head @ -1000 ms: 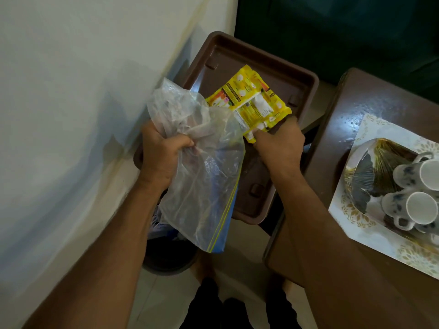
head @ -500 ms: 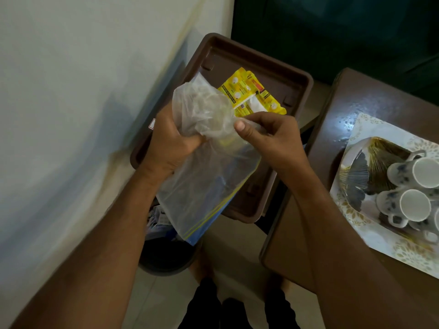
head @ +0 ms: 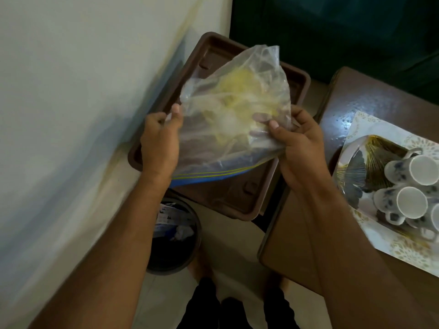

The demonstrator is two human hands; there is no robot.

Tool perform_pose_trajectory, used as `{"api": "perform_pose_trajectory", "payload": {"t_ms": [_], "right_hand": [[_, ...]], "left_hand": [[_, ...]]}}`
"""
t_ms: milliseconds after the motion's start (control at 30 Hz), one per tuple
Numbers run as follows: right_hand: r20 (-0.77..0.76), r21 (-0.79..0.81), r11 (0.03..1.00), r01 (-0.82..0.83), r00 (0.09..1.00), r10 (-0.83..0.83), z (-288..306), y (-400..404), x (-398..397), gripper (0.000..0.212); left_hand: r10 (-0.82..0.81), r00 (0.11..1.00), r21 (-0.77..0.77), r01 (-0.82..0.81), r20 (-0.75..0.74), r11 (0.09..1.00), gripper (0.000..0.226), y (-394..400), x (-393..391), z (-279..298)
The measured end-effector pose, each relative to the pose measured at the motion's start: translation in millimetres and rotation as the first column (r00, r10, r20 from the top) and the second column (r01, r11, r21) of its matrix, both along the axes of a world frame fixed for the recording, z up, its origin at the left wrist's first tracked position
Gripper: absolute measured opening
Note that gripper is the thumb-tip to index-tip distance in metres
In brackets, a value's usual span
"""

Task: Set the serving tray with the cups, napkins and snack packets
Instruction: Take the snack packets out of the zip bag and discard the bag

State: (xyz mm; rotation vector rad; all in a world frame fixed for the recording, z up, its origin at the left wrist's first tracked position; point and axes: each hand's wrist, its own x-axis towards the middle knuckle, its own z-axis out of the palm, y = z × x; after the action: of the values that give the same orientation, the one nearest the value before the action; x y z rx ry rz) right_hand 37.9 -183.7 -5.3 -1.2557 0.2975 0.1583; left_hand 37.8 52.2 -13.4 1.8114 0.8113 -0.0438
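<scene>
Both hands' fingers (head: 262,119) pinch the plastic bag (head: 237,110) (yellow packets (head: 235,91) behind) over the tray (head: 240,205).

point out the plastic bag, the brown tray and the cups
plastic bag (head: 234,119), head view, crinkled clear middle
brown tray (head: 240,207), head view, bare near rim
cups (head: 412,202), head view, white base of one cup

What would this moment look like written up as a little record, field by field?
left hand: pinching the left edge of the plastic bag
right hand: gripping the bag's right side
plastic bag: clear zip bag, held spread over the brown tray
snack packets: yellow, blurred, seen through the bag; whether they are inside it or on the tray is unclear
cups: white, lying on a patterned platter on the side table
napkins: none visible
bin: on the floor below the tray
</scene>
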Motion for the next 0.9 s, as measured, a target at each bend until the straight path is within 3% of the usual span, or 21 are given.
{"api": "perform_pose_trajectory", "payload": {"t_ms": [67,133,233,367,467,600,700,800,900], "right_hand": [[-0.029,-0.059,0.998,-0.025,0.999,0.023,-0.8,-4.2,-2.3,0.032],[-0.042,-0.216,0.975,-0.047,0.998,0.039,-0.3,-7.3,-2.5,0.043],[-0.016,-0.338,0.941,-0.003,1.000,-0.003,2.2,-6.8,-1.0,0.051],[0.112,-0.342,0.932,0.118,0.990,-0.084,5.0,-1.3,0.4,0.028],[0.198,-0.400,0.909,0.114,0.980,-0.035,7.7,-2.3,-0.8,0.040],[0.192,-0.537,0.843,0.013,0.976,0.108,11.0,-1.8,-4.0,0.055],[0.125,-0.690,0.719,-0.081,0.965,0.229,12.3,-0.7,-5.4,0.055],[0.043,-0.773,0.614,-0.161,0.952,0.303,10.1,-1.4,-5.6,0.074],[0.033,-0.846,0.513,-0.145,0.946,0.322,9.1,-0.7,-4.5,0.079]], "left_hand": [[-0.003,0.998,-0.278,-0.015,-0.066,0.960,0.034,7.8,1.8,-1.1],[-0.031,0.995,-0.406,-0.012,-0.098,0.914,0.032,12.7,0.3,0.4],[-0.024,1.000,-0.272,0.023,-0.002,0.962,0.074,16.4,-3.1,0.3],[-0.191,0.955,-0.181,0.234,0.226,0.955,0.089,20.6,-11.3,5.3],[-0.289,0.895,-0.092,0.337,0.338,0.937,0.081,26.5,-11.1,12.3],[-0.256,0.897,-0.007,0.277,0.360,0.961,0.053,39.3,-9.6,9.3],[-0.251,0.908,-0.042,0.281,0.335,0.959,0.063,44.9,-12.9,5.0],[-0.293,0.906,0.031,0.298,0.304,0.954,0.075,47.6,-16.3,4.6],[-0.307,0.904,0.182,0.262,0.296,0.948,0.061,49.8,-20.7,7.3]]}}
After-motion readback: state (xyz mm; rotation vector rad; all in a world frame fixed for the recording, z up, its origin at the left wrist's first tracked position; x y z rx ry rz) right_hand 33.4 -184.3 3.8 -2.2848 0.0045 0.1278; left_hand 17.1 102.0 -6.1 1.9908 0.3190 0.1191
